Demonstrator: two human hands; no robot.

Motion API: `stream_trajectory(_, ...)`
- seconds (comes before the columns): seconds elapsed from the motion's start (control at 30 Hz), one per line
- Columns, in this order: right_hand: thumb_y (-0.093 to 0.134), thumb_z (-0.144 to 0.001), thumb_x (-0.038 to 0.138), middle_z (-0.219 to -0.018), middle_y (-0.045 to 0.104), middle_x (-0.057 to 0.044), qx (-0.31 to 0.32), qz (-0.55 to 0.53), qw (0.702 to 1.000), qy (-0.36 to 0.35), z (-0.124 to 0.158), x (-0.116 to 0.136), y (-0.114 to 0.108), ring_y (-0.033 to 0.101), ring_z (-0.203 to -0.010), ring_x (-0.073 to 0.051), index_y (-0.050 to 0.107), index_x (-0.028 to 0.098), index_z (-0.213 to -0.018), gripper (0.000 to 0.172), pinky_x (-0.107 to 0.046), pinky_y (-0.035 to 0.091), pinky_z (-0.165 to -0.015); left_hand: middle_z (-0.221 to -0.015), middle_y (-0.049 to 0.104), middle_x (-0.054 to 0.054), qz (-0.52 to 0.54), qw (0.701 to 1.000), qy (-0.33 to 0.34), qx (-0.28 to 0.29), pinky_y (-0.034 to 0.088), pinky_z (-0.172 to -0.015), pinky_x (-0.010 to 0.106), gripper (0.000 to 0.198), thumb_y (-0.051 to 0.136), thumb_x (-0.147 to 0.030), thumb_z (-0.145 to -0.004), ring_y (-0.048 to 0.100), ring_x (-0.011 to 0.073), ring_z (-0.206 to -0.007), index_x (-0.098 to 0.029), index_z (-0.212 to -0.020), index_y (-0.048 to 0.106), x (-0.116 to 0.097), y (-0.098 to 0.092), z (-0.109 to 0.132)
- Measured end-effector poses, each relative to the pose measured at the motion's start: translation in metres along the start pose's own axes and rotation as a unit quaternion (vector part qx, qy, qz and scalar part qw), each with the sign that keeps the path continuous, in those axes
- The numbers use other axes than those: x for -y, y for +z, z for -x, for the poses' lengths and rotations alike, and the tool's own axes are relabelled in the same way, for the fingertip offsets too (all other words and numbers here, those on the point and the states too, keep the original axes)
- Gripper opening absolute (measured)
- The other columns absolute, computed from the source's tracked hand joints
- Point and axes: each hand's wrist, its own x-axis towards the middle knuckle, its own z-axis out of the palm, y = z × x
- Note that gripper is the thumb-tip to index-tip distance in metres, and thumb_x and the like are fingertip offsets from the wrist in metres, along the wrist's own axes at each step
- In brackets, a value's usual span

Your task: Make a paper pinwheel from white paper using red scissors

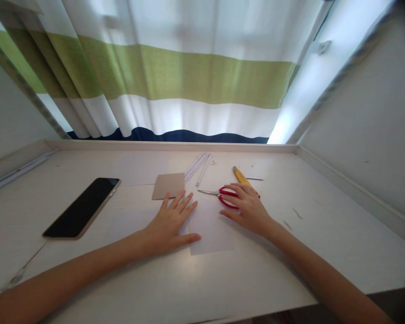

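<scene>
My left hand [170, 225] lies flat with its fingers spread, partly over white paper. Its fingertips reach the lower edge of a brown cardboard square [169, 186]. My right hand [245, 206] is over the red handles of a pair of scissors [219, 192], thumb and fingers apart; the scissors' blades point left. Some of the handles are hidden under its fingers. Between my hands is a pale sheet of paper [211, 234]. A yellow utility knife [241, 175] lies just beyond my right hand, its near end partly covered.
A dark-screened phone [84, 207] lies at the left, a cable [35, 254] near its lower end. Folded paper strips [197, 167] lie behind the cardboard. A thin dark rod [255, 179] is beside the knife. Small scraps [297, 213] dot the right side. A striped curtain [189, 76] hangs behind.
</scene>
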Motion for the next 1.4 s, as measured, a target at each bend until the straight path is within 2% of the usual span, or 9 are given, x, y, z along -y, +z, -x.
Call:
stream_trajectory(0.07, 0.05, -0.067, 0.062, -0.122, 0.048, -0.015, 0.056, 0.023, 0.998, -0.034, 0.002, 0.003, -0.001, 0.036, -0.115, -0.031, 0.059, 0.016, -0.104, 0.06, -0.05, 0.029, -0.093, -0.14, 0.02, 0.015, -0.001, 1.0, 0.005, 0.008, 0.007, -0.097, 0.06, 0.074, 0.028, -0.066, -0.074, 0.012, 0.0329, -0.128, -0.019, -0.132, 0.026, -0.001, 0.004, -0.002)
stream_trajectory(0.13, 0.049, -0.064, 0.066, -0.125, 0.044, -0.018, 0.088, 0.035, 0.994, -0.049, 0.003, 0.005, -0.001, 0.032, -0.118, -0.032, 0.057, 0.013, -0.108, 0.069, -0.052, 0.025, -0.095, -0.14, 0.021, 0.015, 0.002, 1.0, 0.003, 0.015, 0.008, -0.097, 0.059, 0.073, 0.027, -0.065, -0.075, 0.012, 0.0327, -0.128, -0.02, -0.132, 0.026, -0.003, 0.008, -0.002)
stream_trajectory(0.43, 0.048, -0.072, 0.057, -0.129, 0.04, -0.016, 0.095, 0.075, 0.991, -0.055, 0.008, 0.006, 0.01, 0.029, -0.121, -0.033, 0.051, 0.024, -0.116, 0.054, -0.058, 0.022, -0.093, -0.14, 0.021, 0.014, 0.025, 1.0, -0.011, -0.007, 0.003, -0.099, 0.054, 0.069, 0.026, -0.062, -0.077, 0.01, 0.0301, -0.129, -0.016, -0.128, 0.034, -0.006, 0.011, 0.003)
stream_trajectory(0.73, 0.046, -0.078, 0.047, -0.13, 0.039, -0.014, 0.128, 0.052, 0.989, -0.054, 0.007, 0.01, 0.009, 0.029, -0.121, -0.033, 0.056, 0.025, -0.11, 0.04, -0.058, 0.024, -0.092, -0.14, 0.02, 0.016, 0.032, 0.999, -0.024, -0.02, 0.003, -0.101, 0.051, 0.074, 0.027, -0.062, -0.077, 0.01, 0.0295, -0.129, -0.011, -0.129, 0.031, -0.008, 0.01, 0.005)
stream_trajectory(0.87, 0.051, -0.077, 0.041, -0.126, 0.043, -0.014, 0.1, 0.006, 0.994, -0.049, 0.007, 0.01, 0.01, 0.035, -0.117, -0.031, 0.056, 0.023, -0.11, 0.038, -0.053, 0.029, -0.092, -0.14, 0.02, 0.016, 0.045, 0.997, -0.034, -0.062, 0.004, -0.101, 0.05, 0.075, 0.033, -0.06, -0.076, 0.013, 0.0281, -0.129, -0.01, -0.131, 0.024, -0.007, 0.012, 0.004)
stream_trajectory(1.03, 0.053, -0.078, 0.031, -0.117, 0.05, -0.01, 0.047, -0.151, 0.987, 0.009, 0.007, 0.016, 0.007, 0.044, -0.11, -0.024, 0.053, 0.022, -0.109, 0.033, -0.043, 0.038, -0.091, -0.128, 0.042, 0.015, 0.129, 0.984, -0.014, -0.119, 0.016, -0.1, 0.045, 0.063, 0.048, -0.05, -0.074, 0.035, 0.0268, -0.118, -0.012, -0.123, 0.037, -0.005, 0.004, 0.004)
stream_trajectory(1.13, 0.053, -0.078, 0.031, -0.114, 0.051, -0.009, 0.04, -0.272, 0.958, 0.079, 0.008, 0.02, 0.005, 0.046, -0.107, -0.022, 0.047, 0.024, -0.114, 0.038, -0.04, 0.041, -0.089, -0.101, 0.059, 0.011, 0.307, 0.943, -0.069, -0.108, 0.034, -0.086, 0.042, 0.048, 0.055, -0.041, -0.072, 0.052, 0.025, -0.093, -0.014, -0.111, 0.049, -0.003, -0.002, 0.003)
stream_trajectory(1.27, 0.058, -0.073, 0.034, -0.1, 0.056, -0.007, 0.036, -0.422, 0.881, 0.21, 0.008, 0.023, 0.01, 0.058, -0.081, -0.018, 0.023, 0.026, -0.13, 0.067, -0.036, 0.05, -0.072, -0.07, 0.059, 0.002, 0.55, 0.821, -0.128, -0.083, 0.042, -0.064, 0.03, 0.024, 0.059, -0.034, -0.07, 0.054, 0.0154, -0.066, -0.015, -0.085, 0.057, 0.001, -0.002, 0.001)
stream_trajectory(1.4, 0.065, -0.066, 0.035, -0.082, 0.061, -0.004, 0.024, -0.558, 0.785, 0.267, 0.005, 0.028, 0.011, 0.058, -0.062, -0.015, 0.037, 0.025, -0.122, 0.063, -0.029, 0.051, -0.053, -0.074, 0.058, 0.002, 0.648, 0.743, -0.139, -0.087, 0.045, -0.057, 0.023, 0.028, 0.062, -0.033, -0.069, 0.056, 0.0116, -0.063, -0.014, -0.086, 0.051, 0.006, 0.003, -0.004)
